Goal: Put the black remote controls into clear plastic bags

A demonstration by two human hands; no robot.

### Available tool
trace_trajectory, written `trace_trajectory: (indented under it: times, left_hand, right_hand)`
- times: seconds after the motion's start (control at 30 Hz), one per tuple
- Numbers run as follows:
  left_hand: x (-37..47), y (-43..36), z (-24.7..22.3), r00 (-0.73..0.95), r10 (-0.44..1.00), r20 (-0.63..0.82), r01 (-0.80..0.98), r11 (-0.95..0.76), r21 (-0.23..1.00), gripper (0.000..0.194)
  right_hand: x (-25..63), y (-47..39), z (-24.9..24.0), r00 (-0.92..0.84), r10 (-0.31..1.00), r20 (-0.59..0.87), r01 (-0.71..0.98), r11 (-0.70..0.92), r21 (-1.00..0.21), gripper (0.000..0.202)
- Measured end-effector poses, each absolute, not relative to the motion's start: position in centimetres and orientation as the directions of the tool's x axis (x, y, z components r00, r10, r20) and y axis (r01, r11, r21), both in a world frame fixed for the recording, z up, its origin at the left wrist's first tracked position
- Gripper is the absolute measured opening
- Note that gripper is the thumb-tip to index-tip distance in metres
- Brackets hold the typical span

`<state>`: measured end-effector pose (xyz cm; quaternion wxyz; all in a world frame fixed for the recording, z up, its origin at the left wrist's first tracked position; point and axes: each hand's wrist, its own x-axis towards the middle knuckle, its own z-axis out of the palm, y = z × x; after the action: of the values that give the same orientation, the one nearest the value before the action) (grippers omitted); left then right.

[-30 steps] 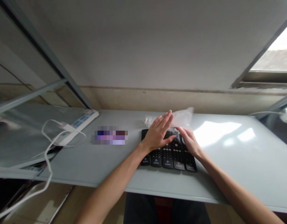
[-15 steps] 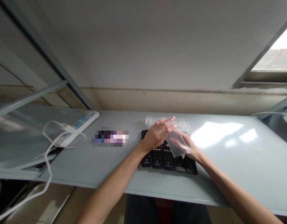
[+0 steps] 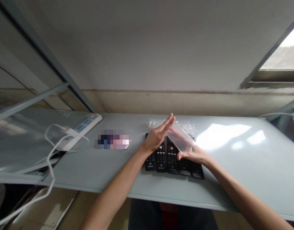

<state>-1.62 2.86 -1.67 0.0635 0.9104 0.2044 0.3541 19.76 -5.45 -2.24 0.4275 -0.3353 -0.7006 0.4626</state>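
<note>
Head view, nearest on the tabletop [image 3: 94,172] there's five black remotes [image 3: 172,159] lined up side by side. Over them the right hand [image 3: 196,154] has its grip open, thumb out, fingers faintly visible through a clear plastic bag [image 3: 181,141] that reaches up to the left hand [image 3: 155,139], fingers straight, can't tell if that grip's pinching it. Behind, crumpled clear plastic [image 3: 190,126] lies toward the wall [image 3: 147,64]

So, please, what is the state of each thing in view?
Left hand: fingers extended
Right hand: thumb spread out
Clear bag: slanting between the hands
Remotes: face up, side by side
Plastic film: crumpled
Power strip: charger apparently plugged in
White cable: loosely looped
Pixelated item: unclear
</note>
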Motion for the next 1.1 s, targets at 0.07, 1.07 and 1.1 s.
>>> trace_trajectory:
  times: [0.07,1.07,1.1]
  left_hand:
    - [-1.8,3.1,-1.7,0.65,0.419,0.634,0.345,-0.906,0.245,0.1]
    - [-2.2,2.8,-0.4,0.585,0.403,0.704,0.576,-0.817,-0.011,0.098]
    - [-2.1,2.7,-0.4,0.599,0.401,0.693,0.569,-0.822,-0.016,0.096]
  right_hand:
    - [19.8,-5.6,-1.7,-0.375,0.887,0.269,0.036,0.304,-0.952,0.112]
    - [21.9,-4.8,-1.4,-0.04,0.999,0.025,0.277,0.036,-0.96,0.052]
    - [22.0,-4.8,-1.5,-0.042,0.999,0.028,0.273,0.039,-0.961,0.052]
